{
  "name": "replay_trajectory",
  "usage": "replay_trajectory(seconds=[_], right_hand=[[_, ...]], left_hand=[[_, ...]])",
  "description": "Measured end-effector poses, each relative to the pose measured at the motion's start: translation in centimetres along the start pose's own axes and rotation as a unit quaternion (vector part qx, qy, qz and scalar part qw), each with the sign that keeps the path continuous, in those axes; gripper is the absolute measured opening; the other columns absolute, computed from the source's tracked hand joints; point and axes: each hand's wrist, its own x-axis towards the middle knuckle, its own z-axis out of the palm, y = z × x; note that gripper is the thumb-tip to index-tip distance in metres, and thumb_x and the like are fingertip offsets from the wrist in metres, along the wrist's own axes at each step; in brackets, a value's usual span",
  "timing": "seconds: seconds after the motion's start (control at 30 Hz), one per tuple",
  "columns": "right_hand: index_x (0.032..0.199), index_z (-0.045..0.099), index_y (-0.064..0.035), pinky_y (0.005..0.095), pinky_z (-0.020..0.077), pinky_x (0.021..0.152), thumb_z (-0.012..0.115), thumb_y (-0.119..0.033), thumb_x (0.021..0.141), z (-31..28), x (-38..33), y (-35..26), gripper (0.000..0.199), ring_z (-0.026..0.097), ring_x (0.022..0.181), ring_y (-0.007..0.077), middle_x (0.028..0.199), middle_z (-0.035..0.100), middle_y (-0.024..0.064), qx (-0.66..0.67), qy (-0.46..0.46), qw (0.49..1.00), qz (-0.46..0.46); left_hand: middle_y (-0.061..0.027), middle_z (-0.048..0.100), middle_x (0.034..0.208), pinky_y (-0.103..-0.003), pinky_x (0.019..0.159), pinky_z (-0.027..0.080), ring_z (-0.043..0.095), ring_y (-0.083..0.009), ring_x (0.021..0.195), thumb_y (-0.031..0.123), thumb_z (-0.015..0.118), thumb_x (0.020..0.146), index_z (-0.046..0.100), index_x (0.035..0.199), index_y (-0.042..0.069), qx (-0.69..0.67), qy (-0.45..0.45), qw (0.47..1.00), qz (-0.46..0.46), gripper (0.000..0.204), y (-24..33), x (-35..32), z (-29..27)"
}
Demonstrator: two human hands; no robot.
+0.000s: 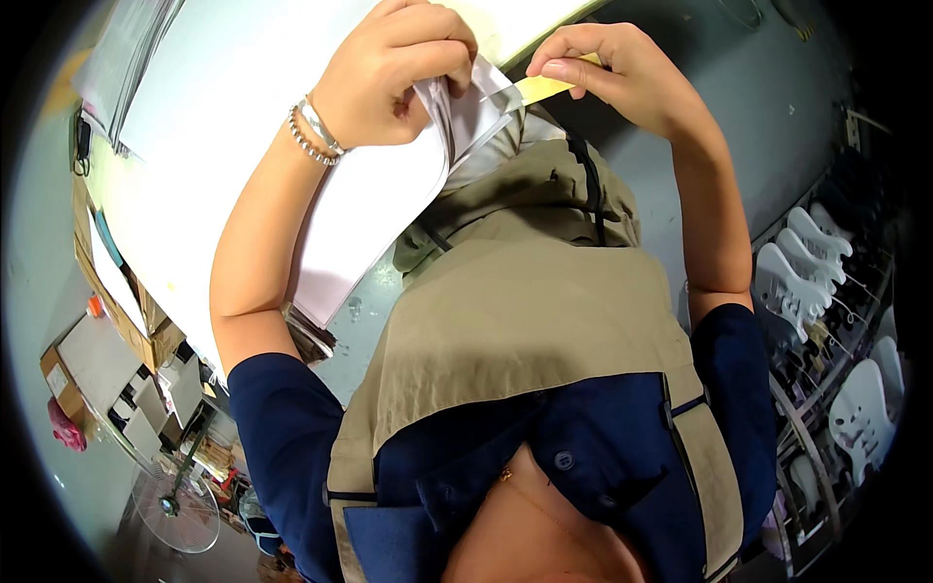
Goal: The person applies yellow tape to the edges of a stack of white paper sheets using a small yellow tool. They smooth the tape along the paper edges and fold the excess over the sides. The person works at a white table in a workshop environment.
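Paper stack (379,204) hangs over the near edge of the white surface (233,107), its lower corner hidden behind the left forearm. Left hand (398,73) has fingers clamped on the stack's upper corner. Right hand (607,68) pinches a yellow strip (544,89), whose far end is covered by fingers. Grey floor lies open beyond the right elbow.

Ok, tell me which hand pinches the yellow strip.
The right hand: its fingertips pinch the yellow strip. The left hand, with the bracelets, grips the white sheets instead.
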Motion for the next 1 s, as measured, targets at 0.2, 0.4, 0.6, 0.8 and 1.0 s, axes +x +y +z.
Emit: replay_trajectory(seconds=[0.2, 0.4, 0.6, 0.8, 1.0], right_hand=[[0.095, 0.069, -0.0021, 0.0223, 0.0456, 0.063, 0.059, -0.016, 0.096, -0.6, 0.5, 0.5, 0.017, 0.054, 0.069, 0.0065, 0.082, 0.066, -0.0003, 0.019, -0.046, 0.999, -0.009], [0.095, 0.069, 0.0001, 0.0232, 0.0455, 0.062, 0.063, -0.015, 0.094, 2.7, 0.7, -0.5, 0.016, 0.055, 0.066, 0.0077, 0.08, 0.065, 0.0013, 0.077, -0.077, 0.994, 0.015], [0.098, 0.068, 0.0048, 0.024, 0.0496, 0.066, 0.063, -0.009, 0.093, 7.4, -0.5, -3.6, 0.016, 0.059, 0.068, 0.0091, 0.081, 0.068, 0.0052, 0.174, -0.127, 0.973, 0.077], [0.097, 0.071, -0.0019, 0.0319, 0.0515, 0.058, 0.066, -0.017, 0.089, 14.7, -0.9, -5.1, 0.018, 0.068, 0.067, 0.0167, 0.079, 0.071, 0.0134, 0.166, -0.174, 0.969, 0.049], [0.092, 0.071, -0.0089, 0.0356, 0.0519, 0.068, 0.07, -0.02, 0.084, 21.8, -0.9, -5.2, 0.013, 0.067, 0.077, 0.0259, 0.085, 0.07, 0.01, 0.065, -0.29, 0.951, -0.081]], left_hand=[[-0.006, 0.063, 0.085, -0.036, 0.08, 0.041, 0.055, -0.0291, 0.083, -0.005, 0.046, 0.047, 0.053, 0.069, 0.007, 0.022, -0.015, 0.999, 0.021, 0.026, 0.3, 0.6, 0.4], [-0.0057, 0.059, 0.072, -0.035, 0.074, 0.043, 0.055, -0.024, 0.073, 0.009, 0.047, 0.056, 0.057, 0.064, 0.008, -0.108, 0.023, 0.994, -0.013, 0.013, -2.6, -0.6, 1.2], [-0.0049, 0.056, 0.073, -0.029, 0.071, 0.041, 0.052, -0.0182, 0.073, 0.007, 0.055, 0.063, 0.057, 0.065, 0.006, -0.299, 0.082, 0.945, -0.103, 0.003, -3.0, -1.2, 1.2], [-0.0044, 0.055, 0.074, -0.029, 0.073, 0.041, 0.051, -0.0151, 0.076, 0.034, 0.07, 0.086, 0.055, 0.065, 0.007, -0.379, 0.147, 0.908, -0.102, 0.038, -3.7, -1.3, 1.3], [-0.0027, 0.055, 0.073, -0.027, 0.072, 0.041, 0.051, -0.0123, 0.075, 0.05, 0.064, 0.089, 0.058, 0.07, 0.007, -0.411, 0.224, 0.868, -0.17, 0.047, -2.9, -1.3, 0.8]])
